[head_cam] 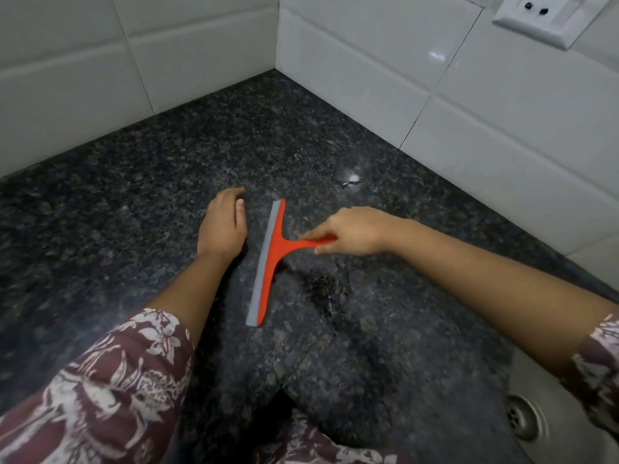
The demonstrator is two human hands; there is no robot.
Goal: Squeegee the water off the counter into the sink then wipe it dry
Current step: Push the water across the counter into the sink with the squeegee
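An orange-red squeegee with a grey rubber blade lies across the dark speckled granite counter, blade edge facing left. My right hand grips its handle from the right. My left hand rests palm-down on the counter just left of the blade, fingers together and holding nothing. A wet patch darkens the stone right of the blade. The steel sink with its drain shows at the lower right corner.
White tiled walls meet in a corner behind the counter. A white wall socket sits at the upper right. A small glinting water spot lies near the right wall. Patterned maroon sleeves cover both my forearms.
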